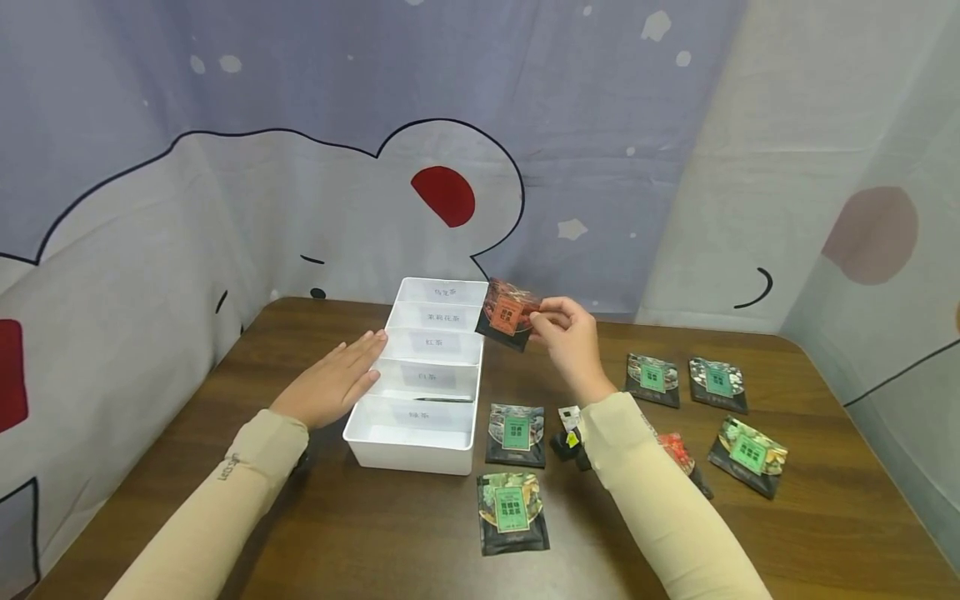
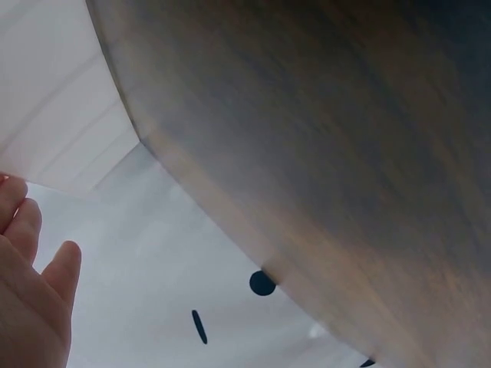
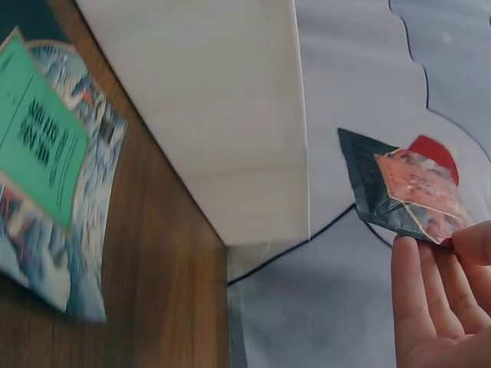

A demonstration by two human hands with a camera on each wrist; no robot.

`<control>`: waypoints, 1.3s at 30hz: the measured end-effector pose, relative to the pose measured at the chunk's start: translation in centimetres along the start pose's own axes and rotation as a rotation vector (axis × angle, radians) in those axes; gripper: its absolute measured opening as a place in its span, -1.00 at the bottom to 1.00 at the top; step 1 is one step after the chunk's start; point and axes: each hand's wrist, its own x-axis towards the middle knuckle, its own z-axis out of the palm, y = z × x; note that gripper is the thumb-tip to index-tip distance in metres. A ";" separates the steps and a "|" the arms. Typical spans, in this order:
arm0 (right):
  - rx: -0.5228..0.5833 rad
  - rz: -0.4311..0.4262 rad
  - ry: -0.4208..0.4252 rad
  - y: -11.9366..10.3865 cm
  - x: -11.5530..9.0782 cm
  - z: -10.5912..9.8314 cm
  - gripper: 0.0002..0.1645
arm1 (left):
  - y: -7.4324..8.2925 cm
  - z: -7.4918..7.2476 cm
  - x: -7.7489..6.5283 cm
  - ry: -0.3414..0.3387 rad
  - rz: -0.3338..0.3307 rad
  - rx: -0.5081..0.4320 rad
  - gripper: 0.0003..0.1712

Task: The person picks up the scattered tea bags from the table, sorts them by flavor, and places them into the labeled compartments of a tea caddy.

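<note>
Right grip (image 1: 567,337) pinches one orange-labelled tea sachet (image 1: 504,317); straight-fingered left grip (image 1: 330,385) touches one five-compartment box (image 1: 414,456); five green-labelled sachets (image 1: 513,512) lie nearby.

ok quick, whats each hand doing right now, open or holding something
Left hand: open, beside the white compartment box.
Right hand: holding an orange-labelled tea packet.

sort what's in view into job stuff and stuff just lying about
Probably for the job:
flat black sachet with orange label, in the right hand
white plastic compartment box, by the left hand
five flat black sachets with green labels
red-and-black sachet, partly hidden

Probably just lying about:
small black object with yellow mark
</note>
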 end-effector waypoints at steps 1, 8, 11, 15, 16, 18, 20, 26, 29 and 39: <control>0.008 -0.016 -0.003 0.0 0.0 0.3 -0.84 | 0.0 0.0 0.0 0.000 0.000 -0.002 -0.26; 0.091 -0.096 -0.051 0.1 -0.3 2.0 -0.88 | -0.2 0.2 0.0 0.007 0.000 0.002 -0.27; 0.102 -0.121 -0.079 0.4 -0.3 2.7 -0.89 | -0.2 0.3 0.0 0.007 0.000 -0.003 -0.27; 0.103 -0.138 -0.109 0.9 -0.3 3.7 -0.90 | -0.2 0.3 -0.1 0.014 0.005 -0.005 -0.28; 0.097 -0.139 -0.112 1.0 -0.3 3.9 -0.91 | -0.2 0.3 -0.1 0.016 0.007 -0.006 -0.28; 0.085 -0.148 -0.117 1.3 -0.3 4.2 -0.92 | -0.2 0.3 -0.1 0.017 0.009 -0.008 -0.29; 0.050 -0.165 -0.124 1.5 -0.4 4.5 -0.92 | -0.3 0.4 -0.1 0.018 0.011 -0.009 -0.29; -0.147 -0.233 -0.153 2.0 -0.9 5.0 -0.92 | -0.4 0.6 0.0 0.023 0.014 -0.010 -0.29; -0.256 -0.263 -0.161 2.2 -1.1 5.0 -0.90 | -0.4 0.7 -0.1 0.025 0.010 -0.017 -0.29; -0.396 -0.361 -0.241 2.9 -1.6 4.8 -0.92 | -0.2 0.6 -0.1 0.025 0.005 -0.018 -0.28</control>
